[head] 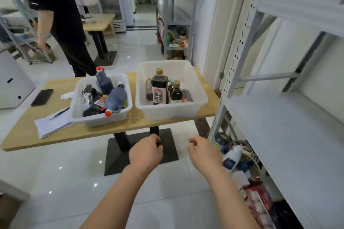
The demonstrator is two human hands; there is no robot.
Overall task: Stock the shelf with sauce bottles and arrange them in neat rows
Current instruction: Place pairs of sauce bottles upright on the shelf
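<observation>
Tabletop tubs (173, 113) hold sauce bottles (159, 89); left hand (146, 151) and right hand (204, 151) hover empty, half-curled.

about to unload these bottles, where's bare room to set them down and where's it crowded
The white shelf board on the right is bare. On the table, only the front strip before the left bin and right bin is free. Crowded: inside both bins, the table's left end with phone and papers, and the clutter under the shelf.

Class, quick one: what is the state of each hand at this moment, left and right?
Left hand: open, loosely curled, holding nothing.
Right hand: open, loosely curled, holding nothing.
</observation>
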